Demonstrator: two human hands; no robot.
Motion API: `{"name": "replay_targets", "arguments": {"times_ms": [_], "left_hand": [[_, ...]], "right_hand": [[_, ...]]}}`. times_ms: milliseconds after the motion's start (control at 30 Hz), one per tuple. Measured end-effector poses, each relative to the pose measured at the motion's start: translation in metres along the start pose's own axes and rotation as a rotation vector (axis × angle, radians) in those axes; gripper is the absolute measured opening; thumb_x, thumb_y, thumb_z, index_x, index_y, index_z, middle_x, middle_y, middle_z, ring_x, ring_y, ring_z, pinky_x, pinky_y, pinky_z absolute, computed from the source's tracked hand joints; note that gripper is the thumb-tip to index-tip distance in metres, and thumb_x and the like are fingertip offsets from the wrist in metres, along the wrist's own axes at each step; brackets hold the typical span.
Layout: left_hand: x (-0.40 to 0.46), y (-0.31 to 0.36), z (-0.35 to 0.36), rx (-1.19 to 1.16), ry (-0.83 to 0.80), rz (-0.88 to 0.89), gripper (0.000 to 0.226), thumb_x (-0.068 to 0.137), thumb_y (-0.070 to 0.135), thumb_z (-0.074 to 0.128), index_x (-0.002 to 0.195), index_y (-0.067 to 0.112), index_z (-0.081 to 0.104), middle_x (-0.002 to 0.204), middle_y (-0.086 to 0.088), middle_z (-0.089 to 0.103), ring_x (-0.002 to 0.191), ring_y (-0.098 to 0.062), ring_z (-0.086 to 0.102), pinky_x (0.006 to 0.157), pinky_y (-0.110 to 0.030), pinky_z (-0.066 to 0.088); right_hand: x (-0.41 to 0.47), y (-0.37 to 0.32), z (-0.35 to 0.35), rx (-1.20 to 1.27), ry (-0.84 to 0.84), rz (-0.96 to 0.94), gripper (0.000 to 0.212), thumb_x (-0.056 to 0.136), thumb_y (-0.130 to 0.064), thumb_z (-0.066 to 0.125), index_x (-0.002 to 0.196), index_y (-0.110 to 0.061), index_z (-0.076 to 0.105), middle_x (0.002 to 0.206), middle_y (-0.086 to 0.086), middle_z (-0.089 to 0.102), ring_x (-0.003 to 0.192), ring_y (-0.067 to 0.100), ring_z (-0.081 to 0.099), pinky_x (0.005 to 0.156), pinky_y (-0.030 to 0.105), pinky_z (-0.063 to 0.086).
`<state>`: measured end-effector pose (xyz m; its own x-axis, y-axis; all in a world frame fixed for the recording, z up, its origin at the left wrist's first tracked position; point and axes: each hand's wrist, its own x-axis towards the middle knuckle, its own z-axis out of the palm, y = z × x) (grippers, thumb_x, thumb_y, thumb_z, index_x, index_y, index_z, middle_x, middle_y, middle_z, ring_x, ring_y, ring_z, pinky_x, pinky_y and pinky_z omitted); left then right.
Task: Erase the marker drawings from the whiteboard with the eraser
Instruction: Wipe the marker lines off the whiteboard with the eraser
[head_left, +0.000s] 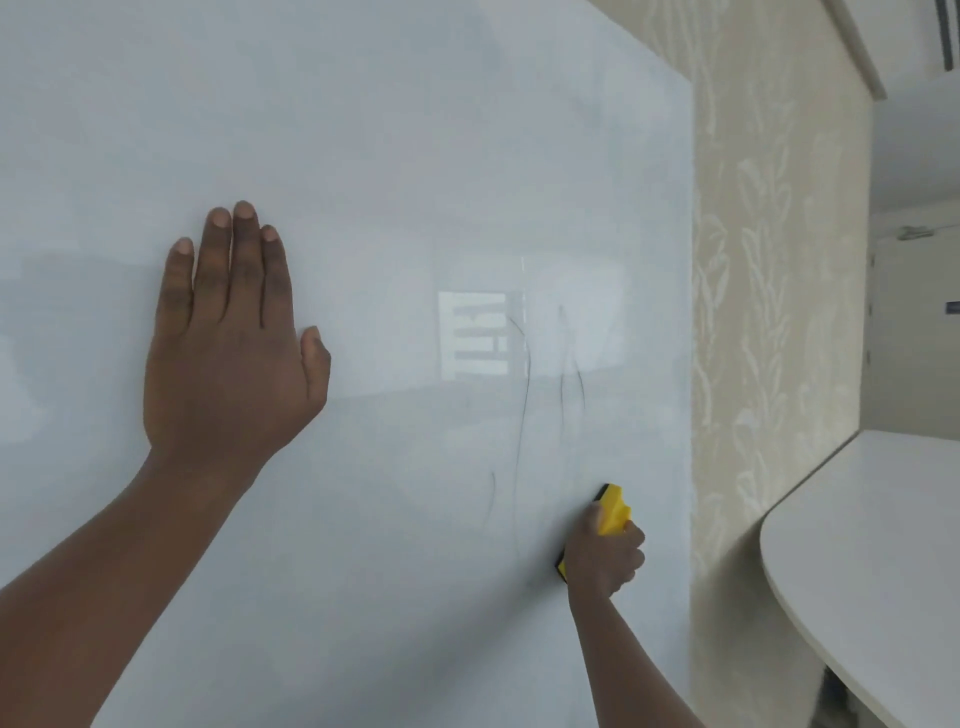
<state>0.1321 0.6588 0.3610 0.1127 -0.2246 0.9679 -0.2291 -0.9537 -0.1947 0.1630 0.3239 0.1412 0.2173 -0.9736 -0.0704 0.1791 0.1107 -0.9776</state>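
Observation:
The whiteboard (395, 156) fills most of the view. Thin, faint black marker lines (523, 415) run down its right part, with a short stroke to their left and another to their right. My right hand (602, 558) grips a yellow eraser (613, 512) with a black pad and presses it flat against the board, just below and right of those lines. My left hand (234, 343) lies flat on the board at mid-left, palm down, fingers together and pointing up, holding nothing.
The board's right edge (692, 364) meets a beige patterned wall (769, 312). A white rounded table (872, 545) stands at the lower right. A bright window reflection (472, 332) glares on the board near the lines.

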Motion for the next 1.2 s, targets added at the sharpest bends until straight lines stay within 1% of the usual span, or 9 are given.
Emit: {"name": "replay_targets", "arguments": {"times_ms": [67,200,367,533,600,767,900,1033,1200], "left_hand": [[-0.004,0.001,0.000,-0.018,-0.010,0.013,0.073,0.099,0.035,0.024,0.157,-0.004,0.006,0.167,-0.027,0.007,0.157,-0.037,0.002,0.130,-0.048,-0.001],[-0.024,0.005,0.004,-0.022,-0.021,0.049,0.072,0.100,0.034,0.023,0.158,-0.005,0.006,0.167,-0.028,0.007,0.158,-0.036,0.004,0.130,-0.049,0.003],[-0.061,0.012,0.010,-0.009,-0.022,0.068,0.069,0.102,0.032,0.023,0.158,-0.004,0.004,0.168,-0.026,0.006,0.158,-0.035,0.003,0.130,-0.050,0.004],[-0.087,0.021,0.008,-0.014,-0.070,0.031,0.068,0.103,0.032,0.022,0.159,-0.003,0.004,0.168,-0.026,0.005,0.158,-0.036,0.002,0.129,-0.050,-0.003],[-0.094,0.028,0.008,-0.016,-0.088,0.011,0.068,0.102,0.031,0.023,0.159,-0.003,0.004,0.168,-0.026,0.005,0.158,-0.036,0.001,0.129,-0.050,-0.004],[-0.106,0.035,0.013,0.007,-0.109,-0.016,0.069,0.102,0.032,0.021,0.159,-0.003,0.001,0.168,-0.026,0.003,0.158,-0.036,-0.001,0.129,-0.050,-0.005],[-0.107,0.038,0.015,0.014,-0.088,-0.027,0.069,0.103,0.032,0.021,0.159,-0.003,0.000,0.168,-0.026,0.003,0.158,-0.036,-0.002,0.129,-0.049,-0.007],[-0.110,0.042,0.019,0.019,-0.091,-0.036,0.069,0.103,0.033,0.019,0.159,-0.002,-0.003,0.168,-0.024,0.000,0.158,-0.034,-0.005,0.128,-0.049,-0.008],[-0.111,0.043,0.024,0.033,-0.068,-0.032,0.070,0.103,0.034,0.021,0.159,-0.002,-0.001,0.168,-0.025,0.002,0.158,-0.036,-0.002,0.129,-0.050,-0.005]], "right_hand": [[-0.020,0.008,-0.003,0.013,-0.013,-0.077,0.062,0.091,-0.044,0.061,0.138,-0.010,0.041,0.129,0.022,0.047,0.120,0.043,0.046,0.098,0.054,0.044],[-0.080,0.011,0.000,0.034,-0.075,-0.507,0.059,0.092,-0.041,0.061,0.137,-0.006,0.045,0.116,0.016,0.052,0.116,0.038,0.048,0.102,0.052,0.041],[-0.176,0.029,0.005,0.012,-0.215,-0.945,0.065,0.090,-0.049,0.056,0.143,-0.017,0.038,0.110,-0.004,0.042,0.099,0.023,0.048,0.086,0.036,0.045],[-0.188,0.069,-0.001,-0.060,-0.264,-1.184,0.065,0.091,-0.046,0.059,0.144,-0.015,0.036,0.112,0.002,0.043,0.097,0.021,0.049,0.077,0.040,0.051],[-0.165,0.077,-0.007,-0.084,-0.224,-1.159,0.063,0.092,-0.044,0.057,0.142,-0.012,0.037,0.111,0.005,0.044,0.096,0.025,0.050,0.077,0.043,0.052],[-0.076,0.078,-0.015,-0.122,-0.103,-0.842,0.063,0.090,-0.040,0.054,0.138,0.000,0.043,0.102,0.018,0.051,0.098,0.036,0.047,0.084,0.050,0.048],[-0.008,0.068,-0.016,-0.156,-0.025,-0.746,0.063,0.091,-0.037,0.053,0.135,0.008,0.045,0.106,0.027,0.054,0.102,0.044,0.049,0.092,0.050,0.043],[0.042,0.054,-0.011,-0.078,-0.077,-0.659,0.066,0.090,-0.043,0.055,0.140,-0.002,0.040,0.118,0.022,0.050,0.116,0.040,0.046,0.101,0.053,0.042],[0.052,0.046,-0.007,-0.026,-0.058,-0.578,0.068,0.087,-0.052,0.054,0.141,-0.013,0.039,0.122,0.014,0.048,0.118,0.034,0.047,0.100,0.052,0.043]]}}
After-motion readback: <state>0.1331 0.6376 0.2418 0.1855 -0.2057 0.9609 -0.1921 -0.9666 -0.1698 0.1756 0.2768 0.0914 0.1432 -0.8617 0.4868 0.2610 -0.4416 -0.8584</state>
